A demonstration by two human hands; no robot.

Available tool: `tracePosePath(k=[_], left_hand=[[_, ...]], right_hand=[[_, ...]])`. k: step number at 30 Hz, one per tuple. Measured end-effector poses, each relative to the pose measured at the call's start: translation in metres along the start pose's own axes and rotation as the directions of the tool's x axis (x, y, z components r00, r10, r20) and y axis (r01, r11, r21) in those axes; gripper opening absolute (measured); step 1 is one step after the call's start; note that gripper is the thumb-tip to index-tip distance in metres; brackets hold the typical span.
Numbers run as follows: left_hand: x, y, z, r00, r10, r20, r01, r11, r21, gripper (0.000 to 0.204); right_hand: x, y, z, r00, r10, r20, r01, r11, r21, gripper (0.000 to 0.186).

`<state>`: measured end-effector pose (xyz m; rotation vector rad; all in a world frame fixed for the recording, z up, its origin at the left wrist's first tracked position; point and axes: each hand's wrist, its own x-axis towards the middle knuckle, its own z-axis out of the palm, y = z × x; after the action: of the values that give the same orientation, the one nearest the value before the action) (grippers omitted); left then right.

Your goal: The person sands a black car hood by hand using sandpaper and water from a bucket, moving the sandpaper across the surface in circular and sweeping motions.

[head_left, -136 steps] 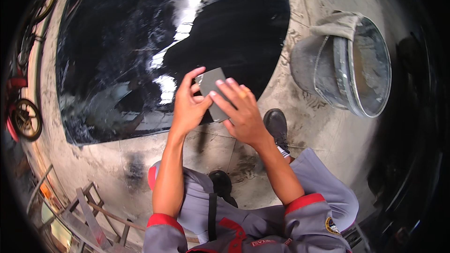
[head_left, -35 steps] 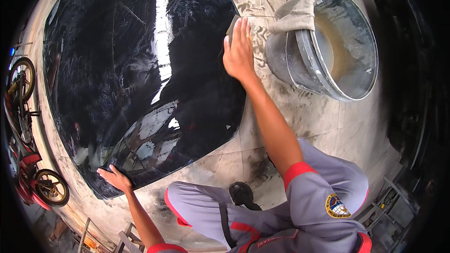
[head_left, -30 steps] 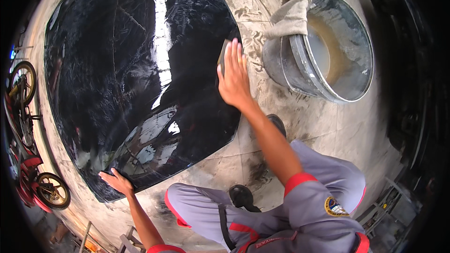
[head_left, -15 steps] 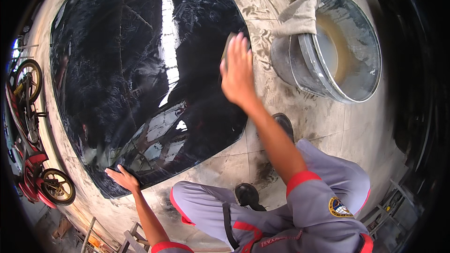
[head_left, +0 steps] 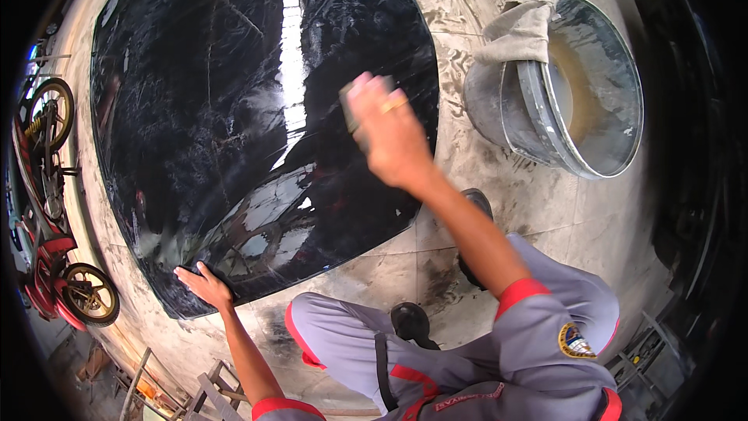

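A large glossy black car panel (head_left: 175,121), probably a hood, lies before me, streaked with wet smears and bright reflections. My left hand (head_left: 206,286) rests flat on its near left corner, fingers stretched out. Over the right part of the panel, my right hand (head_left: 396,136) is blurred by motion. Its fingers press on a small grey-brown sanding block (head_left: 350,108), which shows mostly along the hand's left side. Whether the block touches the surface is hard to tell through the blur.
Right of the panel stands a grey bucket (head_left: 495,109) of cloudy water, a beige cloth (head_left: 520,31) draped over its rim. A red motorcycle (head_left: 53,248) is at the far left. Wooden frames (head_left: 214,391) are at the lower left. My shoes are on the stained tiled floor (head_left: 538,206).
My right hand has moved with the block leftward, from the panel's right edge further onto its surface. My left hand stays on the corner. The whole view has shifted slightly.
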<state>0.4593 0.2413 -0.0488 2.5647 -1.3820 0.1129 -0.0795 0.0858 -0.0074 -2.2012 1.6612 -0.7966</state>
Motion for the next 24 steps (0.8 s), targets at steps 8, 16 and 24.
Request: tracePosePath(k=[8, 16, 24], left_hand=[[-0.004, 0.013, 0.005, 1.000, 0.004, 0.009, -0.004, 1.000, -0.015, 0.083], [-0.003, 0.017, 0.005, 1.000, 0.013, 0.010, -0.013, 1.000, -0.009, 0.082], [0.000, 0.021, 0.006, 0.999, -0.021, 0.024, 0.022, 0.999, -0.030, 0.083]], right_hand=[[-0.010, -0.036, 0.023, 0.998, -0.057, 0.028, 0.055, 0.997, 0.046, 0.060], [0.008, 0.015, 0.007, 0.957, 0.216, -0.193, -0.227, 0.973, -0.040, 0.066], [-0.006, 0.055, -0.016, 0.968, 0.162, -0.191, -0.180, 0.980, -0.080, 0.062]])
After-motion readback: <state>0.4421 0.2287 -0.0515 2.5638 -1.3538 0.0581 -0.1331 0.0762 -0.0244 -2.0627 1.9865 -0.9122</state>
